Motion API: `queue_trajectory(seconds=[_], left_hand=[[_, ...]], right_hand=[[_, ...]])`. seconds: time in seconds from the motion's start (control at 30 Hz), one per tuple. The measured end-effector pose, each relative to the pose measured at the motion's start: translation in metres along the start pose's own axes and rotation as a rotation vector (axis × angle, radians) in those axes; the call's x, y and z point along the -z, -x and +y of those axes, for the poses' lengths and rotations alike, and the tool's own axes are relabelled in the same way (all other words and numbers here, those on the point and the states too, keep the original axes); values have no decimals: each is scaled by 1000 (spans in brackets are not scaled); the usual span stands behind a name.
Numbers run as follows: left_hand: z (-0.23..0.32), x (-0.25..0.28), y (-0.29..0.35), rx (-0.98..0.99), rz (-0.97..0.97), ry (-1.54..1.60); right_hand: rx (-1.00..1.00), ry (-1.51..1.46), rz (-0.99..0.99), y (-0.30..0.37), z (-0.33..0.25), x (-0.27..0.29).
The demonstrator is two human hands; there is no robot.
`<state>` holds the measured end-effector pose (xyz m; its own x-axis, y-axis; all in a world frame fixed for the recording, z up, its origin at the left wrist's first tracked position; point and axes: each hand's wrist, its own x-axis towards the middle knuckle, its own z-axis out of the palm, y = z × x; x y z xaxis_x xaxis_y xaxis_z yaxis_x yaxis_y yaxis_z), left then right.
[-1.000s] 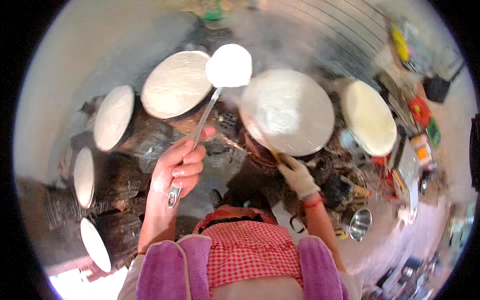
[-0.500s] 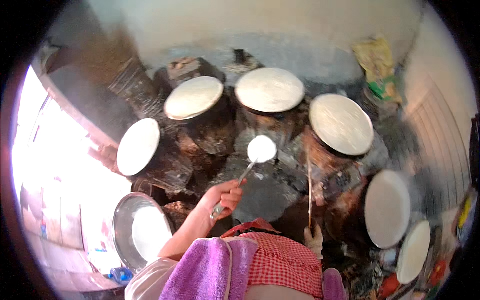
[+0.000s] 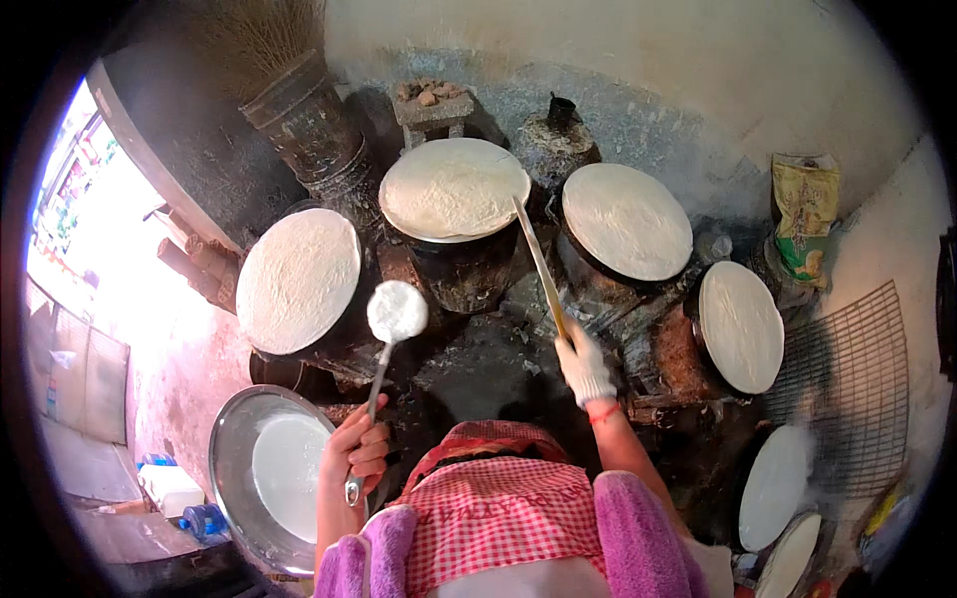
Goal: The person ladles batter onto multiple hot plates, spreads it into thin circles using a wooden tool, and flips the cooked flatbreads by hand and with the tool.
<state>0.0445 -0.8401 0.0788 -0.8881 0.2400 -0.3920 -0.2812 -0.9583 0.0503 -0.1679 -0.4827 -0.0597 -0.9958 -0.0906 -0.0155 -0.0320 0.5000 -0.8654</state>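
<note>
My left hand (image 3: 357, 448), bare, is wrapped round the metal handle of a ladle (image 3: 397, 312). White batter coats its round bowl, which hangs over the dark floor between the stoves. In a white knitted glove, my right hand (image 3: 584, 367) grips a long flat wooden stick (image 3: 541, 267). The stick's far tip meets the right rim of a round flatbread (image 3: 455, 189) on the griddle at the back, or lies just over it. On either side, pale sheets cover the left griddle (image 3: 299, 281), the back right griddle (image 3: 627, 221) and the right griddle (image 3: 741, 327).
A steel basin (image 3: 227, 468) of white batter stands at the lower left. Two more round pale discs, one of them a steaming griddle (image 3: 776, 488), sit at the lower right. Behind are a tall bucket (image 3: 309, 120), a small stool (image 3: 435, 112), a yellow-green sack (image 3: 805, 214) and a wire rack (image 3: 857, 389).
My view has turned, so the griddles sit farther right. My right hand has raised the stick from beside my apron to the back griddle's rim. My left hand has carried the ladle leftward.
</note>
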Motion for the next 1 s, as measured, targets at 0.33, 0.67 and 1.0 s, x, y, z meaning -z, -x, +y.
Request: queue_trajectory(seconds=[0.33, 0.67, 1.0], left_hand=[[44, -90, -103, -198, -112, 221], [88, -143, -258, -73, -139, 192], [133, -140, -458, 298, -169, 224]], right_hand=[[41, 714, -166, -295, -30, -36], [62, 304, -229, -396, 0, -39], [115, -26, -101, -183, 11, 17]])
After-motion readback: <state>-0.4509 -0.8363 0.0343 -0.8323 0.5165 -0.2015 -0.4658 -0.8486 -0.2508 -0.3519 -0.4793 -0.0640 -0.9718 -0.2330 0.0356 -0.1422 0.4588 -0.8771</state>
